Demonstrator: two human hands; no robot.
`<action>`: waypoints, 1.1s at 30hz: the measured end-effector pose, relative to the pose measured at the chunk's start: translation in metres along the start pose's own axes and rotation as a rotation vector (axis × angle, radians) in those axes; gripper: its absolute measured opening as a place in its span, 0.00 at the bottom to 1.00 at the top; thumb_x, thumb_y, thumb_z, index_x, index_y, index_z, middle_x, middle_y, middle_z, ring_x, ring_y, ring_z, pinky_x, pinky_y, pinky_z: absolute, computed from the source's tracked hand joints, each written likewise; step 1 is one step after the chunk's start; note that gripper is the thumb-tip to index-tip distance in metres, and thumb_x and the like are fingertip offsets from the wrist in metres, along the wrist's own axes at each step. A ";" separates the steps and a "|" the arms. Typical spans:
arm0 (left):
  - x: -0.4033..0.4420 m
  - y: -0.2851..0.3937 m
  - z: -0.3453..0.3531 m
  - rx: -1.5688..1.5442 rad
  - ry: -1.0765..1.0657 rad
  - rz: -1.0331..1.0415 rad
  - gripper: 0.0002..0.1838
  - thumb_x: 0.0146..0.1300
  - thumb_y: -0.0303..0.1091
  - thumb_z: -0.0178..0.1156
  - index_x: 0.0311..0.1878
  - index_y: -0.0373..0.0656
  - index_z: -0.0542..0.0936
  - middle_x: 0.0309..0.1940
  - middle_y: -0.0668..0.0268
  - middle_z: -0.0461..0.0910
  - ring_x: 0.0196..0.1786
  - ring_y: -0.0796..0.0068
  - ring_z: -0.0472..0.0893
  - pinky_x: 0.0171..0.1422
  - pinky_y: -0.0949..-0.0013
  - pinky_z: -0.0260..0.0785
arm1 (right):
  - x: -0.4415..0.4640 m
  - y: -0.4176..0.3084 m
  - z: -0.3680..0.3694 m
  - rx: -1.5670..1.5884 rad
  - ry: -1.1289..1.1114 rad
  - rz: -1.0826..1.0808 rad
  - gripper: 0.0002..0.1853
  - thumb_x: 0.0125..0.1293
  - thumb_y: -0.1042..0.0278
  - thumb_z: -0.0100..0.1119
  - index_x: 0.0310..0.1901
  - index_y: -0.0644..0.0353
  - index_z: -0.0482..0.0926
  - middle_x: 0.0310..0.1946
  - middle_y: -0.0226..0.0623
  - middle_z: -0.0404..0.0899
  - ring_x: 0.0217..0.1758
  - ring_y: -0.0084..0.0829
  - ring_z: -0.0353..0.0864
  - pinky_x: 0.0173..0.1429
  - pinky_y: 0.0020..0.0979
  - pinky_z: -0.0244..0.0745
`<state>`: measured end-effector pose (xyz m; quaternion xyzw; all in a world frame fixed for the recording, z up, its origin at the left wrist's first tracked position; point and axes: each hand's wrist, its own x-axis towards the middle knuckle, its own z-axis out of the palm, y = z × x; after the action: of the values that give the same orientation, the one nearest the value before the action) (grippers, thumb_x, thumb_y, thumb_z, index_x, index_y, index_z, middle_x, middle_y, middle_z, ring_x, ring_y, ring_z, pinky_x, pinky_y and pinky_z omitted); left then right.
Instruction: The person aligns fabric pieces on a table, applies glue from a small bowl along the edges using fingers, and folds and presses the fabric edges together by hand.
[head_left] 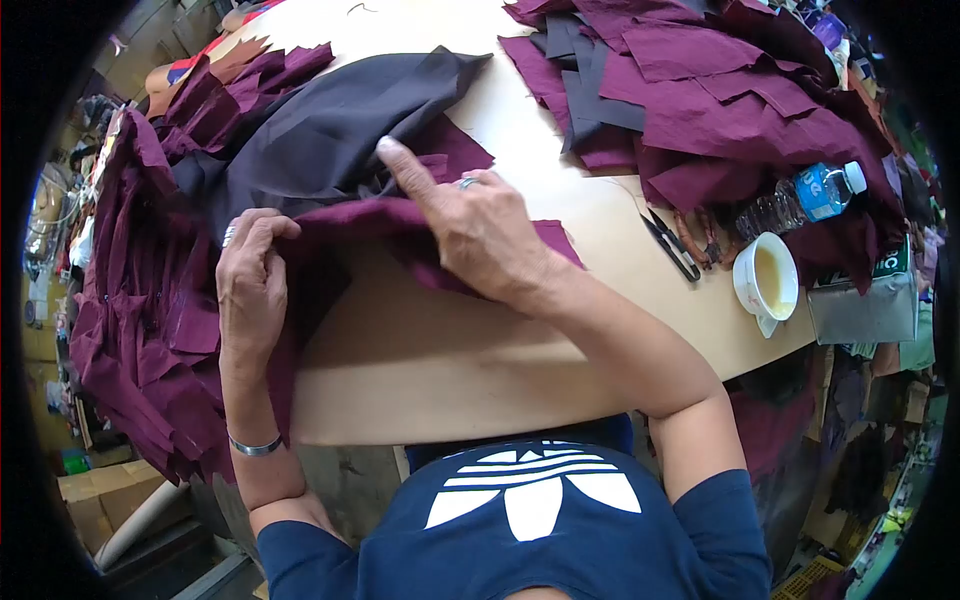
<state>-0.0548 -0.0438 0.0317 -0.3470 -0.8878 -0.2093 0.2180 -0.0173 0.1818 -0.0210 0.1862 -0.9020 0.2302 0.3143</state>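
Observation:
My left hand (252, 272) is closed on the edge of a maroon cloth piece (345, 222), with fingers bent down over it. This maroon edge runs across to my right hand (480, 232), which lies over the cloth. One digit of the right hand stretches out toward the upper left; its other fingers are bent, their tips hidden. A dark, nearly black cloth piece (325, 120) spreads just beyond both hands, along the maroon edge. More maroon pieces (150, 330) hang in layers off the table's left side, beside my left wrist.
A big heap of maroon cut cloth (720, 90) lies at the back right. Near it are black thread snips (670, 245), a plastic bottle (800, 200) on its side and a white cup (767, 285) of pale yellow stuff. The pale table (450, 370) has a curved front edge.

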 end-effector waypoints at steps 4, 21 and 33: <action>-0.012 0.018 0.019 0.299 0.223 0.280 0.13 0.49 0.13 0.51 0.37 0.40 0.77 0.39 0.59 0.75 0.43 0.58 0.76 0.48 0.61 0.68 | 0.009 0.013 -0.016 0.101 -0.042 0.123 0.37 0.54 0.82 0.48 0.68 0.49 0.57 0.20 0.48 0.77 0.22 0.47 0.78 0.33 0.43 0.74; 0.111 -0.041 0.113 -0.316 -0.270 -0.209 0.26 0.66 0.43 0.53 0.63 0.39 0.65 0.61 0.60 0.67 0.63 0.71 0.66 0.68 0.67 0.57 | 0.022 0.042 -0.051 -0.506 0.121 -0.423 0.38 0.49 0.77 0.54 0.66 0.46 0.65 0.23 0.27 0.70 0.28 0.25 0.70 0.43 0.26 0.69; -0.026 0.064 0.015 -0.769 -0.910 0.272 0.14 0.58 0.28 0.58 0.49 0.40 0.77 0.44 0.54 0.80 0.46 0.58 0.80 0.53 0.62 0.72 | -0.092 0.013 -0.041 0.200 -0.341 -0.061 0.39 0.53 0.79 0.59 0.68 0.59 0.55 0.49 0.45 0.74 0.46 0.39 0.78 0.59 0.44 0.70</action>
<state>0.0041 -0.0067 0.0200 -0.5656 -0.7006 -0.3158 -0.2992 0.0638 0.2314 -0.0566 0.2798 -0.9087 0.2742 0.1438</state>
